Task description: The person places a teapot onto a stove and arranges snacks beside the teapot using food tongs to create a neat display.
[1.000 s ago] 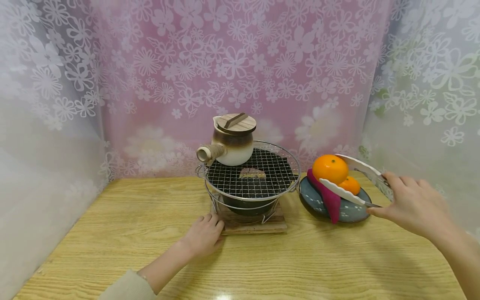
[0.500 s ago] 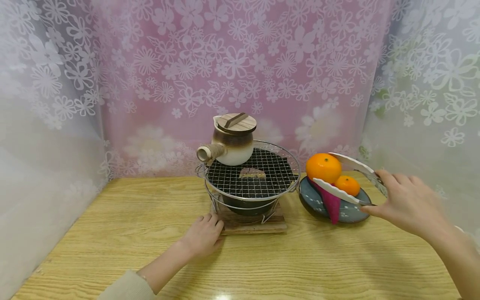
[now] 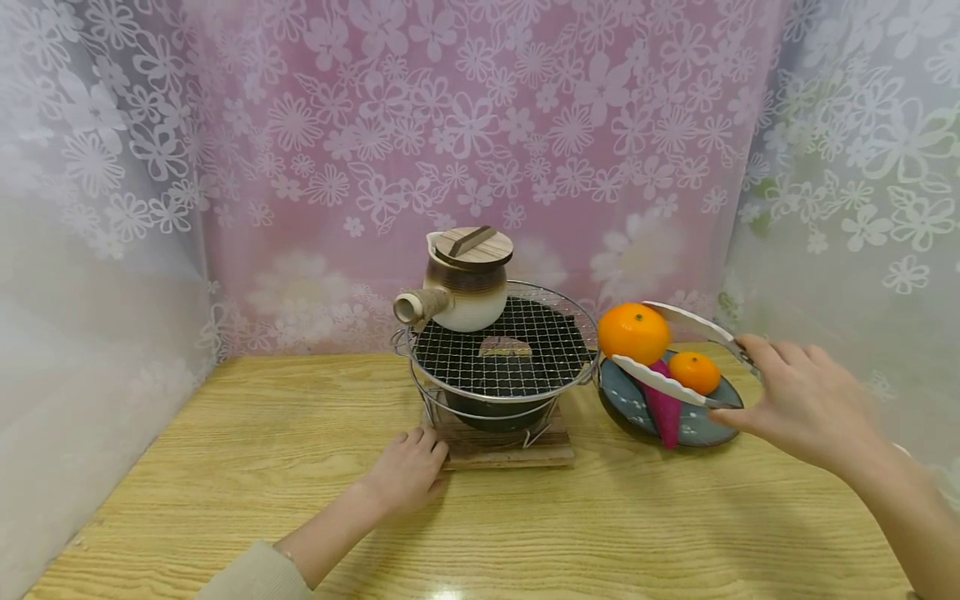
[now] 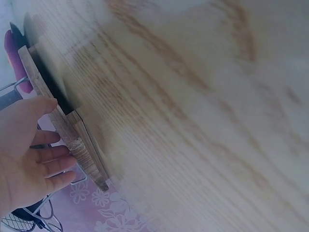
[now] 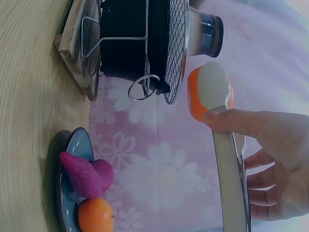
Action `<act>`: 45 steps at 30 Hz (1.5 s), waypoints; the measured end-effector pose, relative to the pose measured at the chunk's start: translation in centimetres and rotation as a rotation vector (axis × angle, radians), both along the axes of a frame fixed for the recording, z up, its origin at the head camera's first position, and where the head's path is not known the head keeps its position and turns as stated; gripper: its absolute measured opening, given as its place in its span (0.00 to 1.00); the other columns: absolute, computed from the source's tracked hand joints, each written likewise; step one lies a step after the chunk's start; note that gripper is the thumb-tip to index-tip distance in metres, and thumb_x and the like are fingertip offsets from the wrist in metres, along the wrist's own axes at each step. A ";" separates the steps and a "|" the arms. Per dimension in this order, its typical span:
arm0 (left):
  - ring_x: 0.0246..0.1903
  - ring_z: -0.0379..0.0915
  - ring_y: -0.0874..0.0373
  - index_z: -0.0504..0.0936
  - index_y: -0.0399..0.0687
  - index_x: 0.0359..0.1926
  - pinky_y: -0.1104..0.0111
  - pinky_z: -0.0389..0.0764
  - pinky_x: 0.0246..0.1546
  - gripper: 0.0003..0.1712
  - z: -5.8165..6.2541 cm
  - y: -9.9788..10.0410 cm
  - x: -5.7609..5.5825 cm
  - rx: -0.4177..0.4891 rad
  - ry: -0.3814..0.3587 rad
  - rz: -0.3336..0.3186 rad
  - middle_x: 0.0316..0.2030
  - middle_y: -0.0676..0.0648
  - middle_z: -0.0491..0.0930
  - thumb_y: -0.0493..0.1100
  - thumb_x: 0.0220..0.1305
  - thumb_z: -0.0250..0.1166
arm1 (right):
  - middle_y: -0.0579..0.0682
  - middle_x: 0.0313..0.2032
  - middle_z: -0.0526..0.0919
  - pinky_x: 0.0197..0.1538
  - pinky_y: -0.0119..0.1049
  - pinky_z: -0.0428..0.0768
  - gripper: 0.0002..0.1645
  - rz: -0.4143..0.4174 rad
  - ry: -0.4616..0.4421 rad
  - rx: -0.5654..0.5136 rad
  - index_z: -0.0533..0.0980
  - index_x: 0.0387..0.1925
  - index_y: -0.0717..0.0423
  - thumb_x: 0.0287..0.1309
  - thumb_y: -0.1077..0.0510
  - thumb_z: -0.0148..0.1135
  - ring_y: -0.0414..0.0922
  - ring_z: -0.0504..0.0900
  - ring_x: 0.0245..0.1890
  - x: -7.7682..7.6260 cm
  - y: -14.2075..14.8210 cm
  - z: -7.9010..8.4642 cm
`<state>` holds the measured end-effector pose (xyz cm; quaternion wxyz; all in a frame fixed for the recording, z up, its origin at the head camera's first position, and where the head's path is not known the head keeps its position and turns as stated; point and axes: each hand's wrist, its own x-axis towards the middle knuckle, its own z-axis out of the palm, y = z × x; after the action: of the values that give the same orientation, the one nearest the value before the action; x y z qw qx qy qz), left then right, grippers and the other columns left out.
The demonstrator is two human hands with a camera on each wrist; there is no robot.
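Note:
My right hand [image 3: 806, 408] holds a pair of tongs [image 3: 663, 383] with white scalloped tips. Between those tips is the larger orange [image 3: 633, 332], raised above the dark plate [image 3: 705, 429] and close to the right rim of the wire grill [image 3: 517, 367]. A smaller orange [image 3: 693, 372] and a purple sweet potato [image 3: 663, 410] lie on the plate. My left hand [image 3: 405, 471] touches the left front corner of the wooden board [image 3: 510, 454] under the stove. In the left wrist view its fingers [image 4: 55, 153] rest loosely extended against the board's edge.
On the grill's back left stands a clay teapot [image 3: 472, 300] with a wooden lid and a side handle pointing front left. Beneath the grill is a black stove [image 3: 495, 410] in a wire frame. Flowered curtains [image 3: 480, 125] hang behind and beside the wooden table [image 3: 300, 417].
My right hand has moved left and slightly up, carrying the orange in the tongs from above the plate toward the grill. More of the smaller orange now shows. The left hand stays put.

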<state>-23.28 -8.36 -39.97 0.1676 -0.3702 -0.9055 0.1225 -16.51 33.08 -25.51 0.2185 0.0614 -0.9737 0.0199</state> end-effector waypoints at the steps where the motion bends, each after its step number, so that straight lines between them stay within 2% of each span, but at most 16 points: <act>1: 0.38 0.70 0.52 0.75 0.44 0.39 0.64 0.71 0.34 0.20 0.0 0.0 0.0 -0.001 -0.002 0.002 0.39 0.44 0.73 0.56 0.57 0.63 | 0.67 0.42 0.75 0.34 0.56 0.68 0.56 0.003 0.003 -0.001 0.66 0.54 0.65 0.29 0.34 0.74 0.64 0.69 0.37 0.0 -0.1 0.0; 11: 0.39 0.70 0.52 0.75 0.44 0.40 0.65 0.71 0.34 0.21 0.1 0.0 0.1 -0.018 -0.003 0.009 0.39 0.44 0.73 0.56 0.58 0.63 | 0.66 0.40 0.76 0.33 0.58 0.70 0.55 0.027 0.042 0.027 0.68 0.53 0.66 0.26 0.37 0.77 0.63 0.71 0.36 0.3 -0.7 0.2; 26: 0.40 0.70 0.52 0.75 0.44 0.40 0.64 0.71 0.35 0.21 0.1 -0.1 0.1 -0.018 -0.006 0.014 0.39 0.44 0.73 0.57 0.58 0.62 | 0.67 0.45 0.75 0.35 0.60 0.69 0.56 0.045 0.007 0.024 0.67 0.56 0.64 0.28 0.34 0.75 0.63 0.70 0.39 0.3 -1.8 0.5; 45: 0.40 0.70 0.52 0.75 0.44 0.41 0.65 0.72 0.35 0.22 0.0 0.0 0.0 -0.030 0.010 0.008 0.40 0.44 0.73 0.57 0.57 0.63 | 0.67 0.45 0.76 0.35 0.60 0.71 0.56 0.095 0.050 0.056 0.68 0.56 0.64 0.26 0.37 0.77 0.63 0.71 0.39 0.3 -2.7 0.8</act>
<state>-23.27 -8.35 -39.93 0.1658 -0.3686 -0.9041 0.1386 -16.17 30.34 -24.75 0.2396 0.1139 -0.9642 0.0016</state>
